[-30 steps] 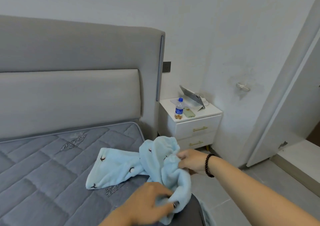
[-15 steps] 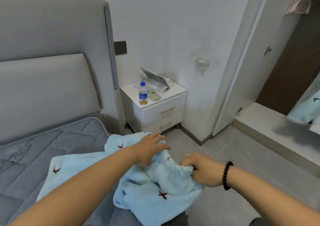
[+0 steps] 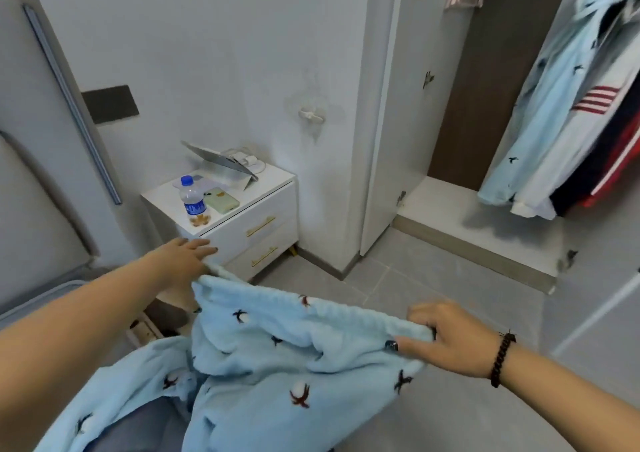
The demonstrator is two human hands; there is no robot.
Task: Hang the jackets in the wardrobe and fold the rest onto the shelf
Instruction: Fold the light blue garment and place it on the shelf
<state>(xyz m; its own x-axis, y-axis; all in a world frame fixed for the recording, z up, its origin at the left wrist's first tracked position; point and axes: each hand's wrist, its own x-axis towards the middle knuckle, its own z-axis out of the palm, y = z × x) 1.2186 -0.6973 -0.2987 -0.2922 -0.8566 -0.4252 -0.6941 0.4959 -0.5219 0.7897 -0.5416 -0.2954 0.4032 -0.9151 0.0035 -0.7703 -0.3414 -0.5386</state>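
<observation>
No text can be read. The bottle [image 3: 191,198] on the nightstand [image 3: 258,192] carries a blue label with white marks, too blurred to make out. The jacket [image 3: 596,98] in the wardrobe shows only red stripes, no letters.

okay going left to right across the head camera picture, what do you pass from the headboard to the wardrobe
Grey headboard → water bottle → green phone → propped tablet → wall hook → white wardrobe door → hanging jackets.

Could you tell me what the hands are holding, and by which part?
Both hands, left hand and right hand, hold the light-blue fleece garment by its ribbed elastic edge.
</observation>
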